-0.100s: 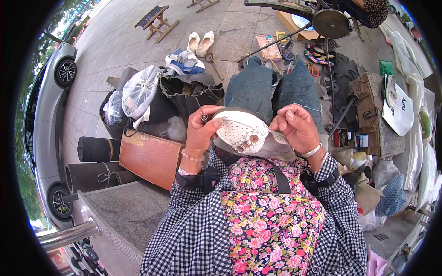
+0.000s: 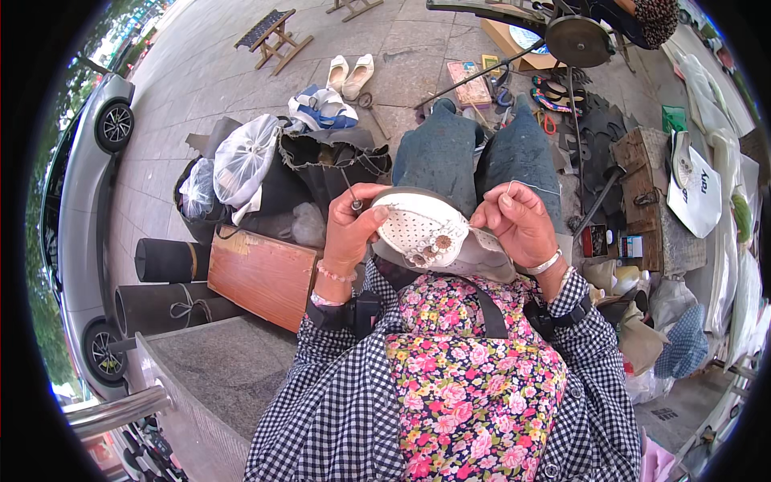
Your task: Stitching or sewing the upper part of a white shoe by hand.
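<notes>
A white perforated shoe (image 2: 419, 222) with flower ornaments on it is held up over my lap. My left hand (image 2: 351, 233) is closed on its toe end, thumb on top. A thin dark metal tool with a round end (image 2: 356, 204), which looks like an awl, sticks up between the same hand's fingers. At the shoe's other side my right hand (image 2: 522, 225) is closed in a pinch, a thin white thread (image 2: 509, 186) showing at its fingertips. Those fingers are close against the shoe's edge; whether they also grip it cannot be told.
Left of me are a wooden board (image 2: 261, 277), black rolls (image 2: 165, 261) and a black bag (image 2: 329, 161). A pair of white shoes (image 2: 350, 76) stands ahead. To the right are a wooden box (image 2: 642, 201) and a metal rod (image 2: 598, 205). A hand-wheel machine (image 2: 577, 42) stands far right.
</notes>
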Demonstrator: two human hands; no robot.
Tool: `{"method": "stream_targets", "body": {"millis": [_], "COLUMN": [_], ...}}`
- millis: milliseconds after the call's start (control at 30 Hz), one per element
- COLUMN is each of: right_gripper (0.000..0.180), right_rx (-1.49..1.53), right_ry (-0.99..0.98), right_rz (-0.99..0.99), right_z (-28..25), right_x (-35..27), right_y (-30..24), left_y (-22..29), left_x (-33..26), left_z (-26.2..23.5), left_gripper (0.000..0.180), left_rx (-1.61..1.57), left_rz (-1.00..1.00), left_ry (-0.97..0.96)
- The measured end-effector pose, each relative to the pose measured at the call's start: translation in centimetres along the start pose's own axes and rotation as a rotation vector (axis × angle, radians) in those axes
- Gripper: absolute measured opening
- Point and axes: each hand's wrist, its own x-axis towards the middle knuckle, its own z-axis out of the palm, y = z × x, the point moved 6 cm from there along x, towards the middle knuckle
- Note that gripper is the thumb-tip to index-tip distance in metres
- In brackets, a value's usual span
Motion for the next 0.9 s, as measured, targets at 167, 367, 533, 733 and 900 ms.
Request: {"method": "stream_targets", "body": {"millis": [167, 367, 533, 733, 900], "right_gripper": [0.017, 0.017, 0.017, 0.017, 0.016], "right_rx": [-0.005, -0.016, -0.01, -0.007, -0.01], "right_ry": [-0.004, -0.016, -0.009, -0.01, -0.013], "right_rz": [-0.006, -0.006, -0.011, -0.014, -0.018], "right_z": [-0.07, 0.04, -0.06, -0.01, -0.14], "right_x": [0.0, 0.36, 0.41, 0.44, 0.44], "right_y": [-0.08, -0.26, -0.28, -0.29, -0.24], "left_y": [-0.16, -0.24, -0.17, -0.21, -0.15], "left_x": [0.1, 0.55, 0.63, 0.59, 0.62], "left_z": [0.0, -0.1, -0.05, -0.17, 0.0], "left_gripper": [0.024, 0.032, 0.024, 0.024, 0.024], "left_rx": [-0.024, -0.04, -0.025, -0.018, -0.025], "left_rz": [-0.003, -0.009, 0.007, 0.006, 0.012], "left_ry": [-0.007, -0.008, -0.01, -0.01, -0.017]}}
